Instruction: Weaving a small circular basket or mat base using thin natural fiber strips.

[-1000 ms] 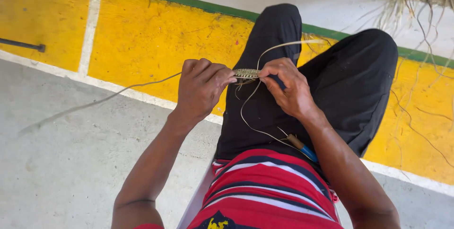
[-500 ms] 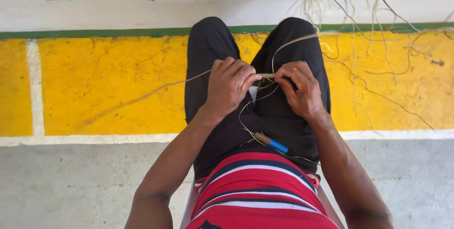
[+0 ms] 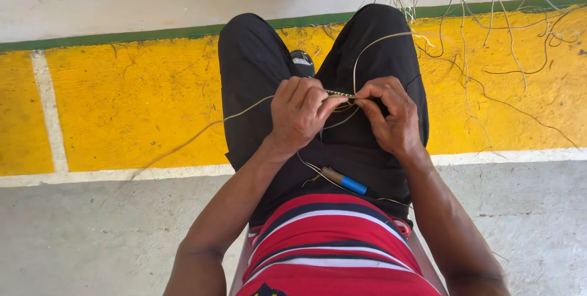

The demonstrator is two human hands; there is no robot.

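Left hand and right hand each pinch one thin braided fibre strip above the lap, one blue-tipped cylindrical tool below it.

Bright, even daylight, no hard shadows. The yellow painted floor band looks vivid; thin dry fibre strands at 1 o'clock stay sharp.

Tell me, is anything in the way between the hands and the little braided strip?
Nothing visible is. The left hand and the right hand both pinch the braided strip directly, one at each end, above the lap.
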